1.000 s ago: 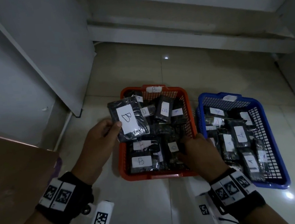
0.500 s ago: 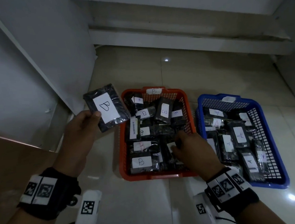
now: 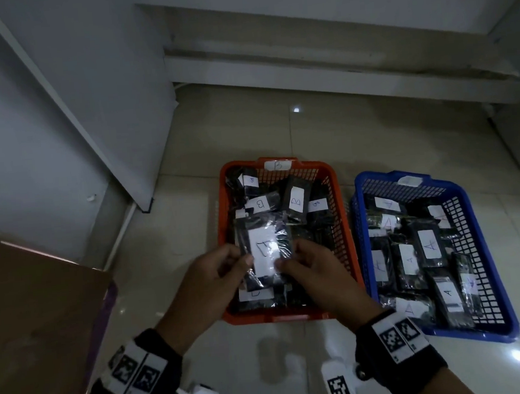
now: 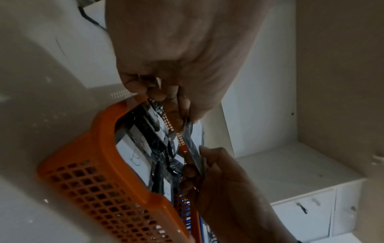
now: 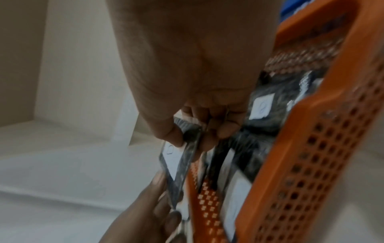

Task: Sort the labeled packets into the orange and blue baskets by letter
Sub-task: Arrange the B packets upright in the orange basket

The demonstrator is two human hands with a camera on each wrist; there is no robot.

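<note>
Tiled floor [image 3: 278, 127]: left hand [image 3: 209, 281] and right hand [image 3: 314, 273] are both pinching a B packet [image 3: 264, 249] above the orange basket [image 3: 289, 314]; the blue basket [image 3: 492, 275] is lying beside. Placement step; next, releasing it among the B's.

You see glossy crinkled plastic on the packet [image 3: 264, 252], a matt paper label, beside the orange basket's [image 3: 336, 209] perforated plastic wall.

Labeled packet [image 5: 176, 166] between both hands' fingers [image 5: 170, 136], beside orange basket [image 5: 311, 148]
</note>
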